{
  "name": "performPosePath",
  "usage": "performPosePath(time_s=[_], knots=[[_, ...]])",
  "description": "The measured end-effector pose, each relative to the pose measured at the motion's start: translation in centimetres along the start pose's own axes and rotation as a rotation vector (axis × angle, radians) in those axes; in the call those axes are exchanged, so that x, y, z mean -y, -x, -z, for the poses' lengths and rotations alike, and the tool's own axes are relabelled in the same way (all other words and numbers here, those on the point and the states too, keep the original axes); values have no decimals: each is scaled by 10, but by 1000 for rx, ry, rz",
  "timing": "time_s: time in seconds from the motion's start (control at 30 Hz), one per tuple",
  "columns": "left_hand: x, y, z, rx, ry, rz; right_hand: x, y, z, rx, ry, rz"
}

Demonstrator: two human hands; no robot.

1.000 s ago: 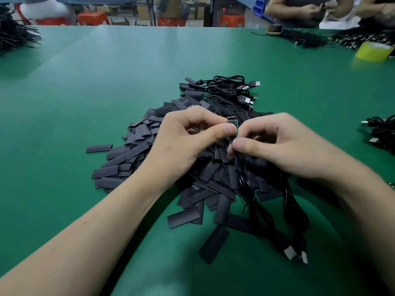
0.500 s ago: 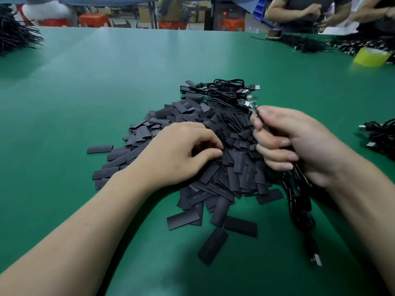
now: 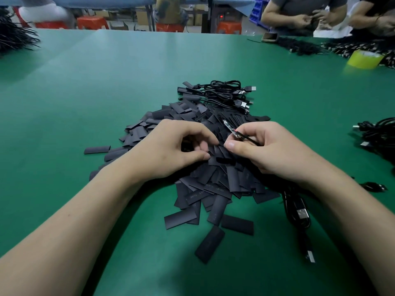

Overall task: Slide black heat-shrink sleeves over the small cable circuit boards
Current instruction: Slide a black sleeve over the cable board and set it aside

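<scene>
A heap of flat black heat-shrink sleeves (image 3: pixel 213 184) lies on the green table (image 3: pixel 106 82) in front of me. My left hand (image 3: pixel 177 148) rests on the heap, thumb and forefinger curled and pinching at a sleeve (image 3: pixel 215 153). To its right, my right hand (image 3: pixel 271 150) pinches a thin black cable just behind its small bare circuit board (image 3: pixel 230 129), which points up and left over the heap. The cable trails down under my right wrist to a USB plug (image 3: pixel 302 214). Coiled cables (image 3: pixel 224 95) lie at the heap's far end.
Loose sleeves (image 3: pixel 210 243) lie near the front edge. More black cables (image 3: pixel 378 135) sit at the right, a yellow tape roll (image 3: pixel 364 58) at the far right, and a black bundle (image 3: pixel 15 37) at the far left. Other people (image 3: pixel 299 16) work across the table.
My hands parted from the board they held together. The right hand reached to the far cables and came back holding a bare board on its cable. The left hand dropped onto the sleeve heap.
</scene>
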State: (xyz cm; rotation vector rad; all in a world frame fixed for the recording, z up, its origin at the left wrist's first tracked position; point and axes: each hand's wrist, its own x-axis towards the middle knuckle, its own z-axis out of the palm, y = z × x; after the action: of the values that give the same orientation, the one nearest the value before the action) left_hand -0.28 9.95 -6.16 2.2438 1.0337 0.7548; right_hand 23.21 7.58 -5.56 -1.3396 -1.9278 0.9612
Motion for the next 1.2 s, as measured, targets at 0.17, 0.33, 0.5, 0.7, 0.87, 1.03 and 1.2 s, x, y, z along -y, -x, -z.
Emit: performPosePath(time_s=[0.17, 0.33, 0.5, 0.7, 0.87, 1.03, 1.2], knots=[[5, -3, 0, -92, 185, 24, -2, -1, -1, -14, 8, 48], [4, -5, -3, -314, 235, 0, -1, -3, -4, -63, -11, 53], [-6, -6, -11, -310, 496, -1, 4, -1, -8, -55, -324, 2], [-15, -2, -22, -309, 188, -95, 9, 1, -9, -93, -368, -22], [-17, -2, -24, -415, -47, -218, 10, 2, -8, -70, -322, -15], [-14, -2, -26, -482, 151, -44, 9, -1, 3, -90, -420, -75], [-13, -5, -24, -474, 505, 31, 5, 1, 3, -72, -283, -8]])
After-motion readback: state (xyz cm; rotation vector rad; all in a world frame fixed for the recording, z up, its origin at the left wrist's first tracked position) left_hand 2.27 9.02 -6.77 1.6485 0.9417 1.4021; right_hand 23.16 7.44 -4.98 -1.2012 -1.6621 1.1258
